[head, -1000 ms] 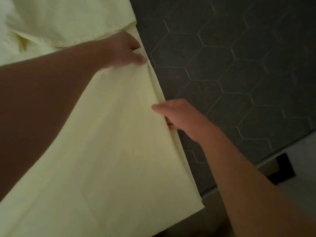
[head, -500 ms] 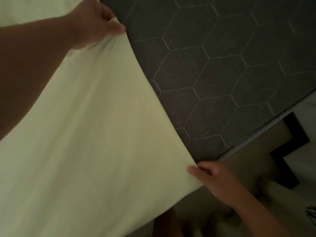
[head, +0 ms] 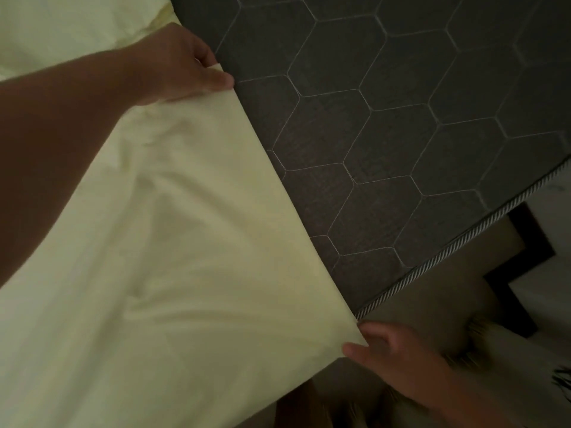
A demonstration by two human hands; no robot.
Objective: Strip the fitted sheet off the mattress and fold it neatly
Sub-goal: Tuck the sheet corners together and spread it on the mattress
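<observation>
Dim lighting here, but the pale yellow fitted sheet is seen spread across the left side of the view, lying on the dark mattress, which is quilted in a hexagon pattern. One straight edge of the sheet is pulled taut on a diagonal from upper middle down to lower right, and bare mattress is exposed to the right of it.

The upper end of that edge is pinched by the left hand, thumb on top and fingers curled round the fabric, with a bit of cloth poking out between them. The lower corner is pinched by the right hand, thumb and forefinger closed on it, just beside the mattress's striped corded piping.

More sheet is bunched at top left behind the left forearm, and soft creases are seen across the middle. Past the mattress edge a dark angular frame can be made out, though what it belongs to can't be told.
</observation>
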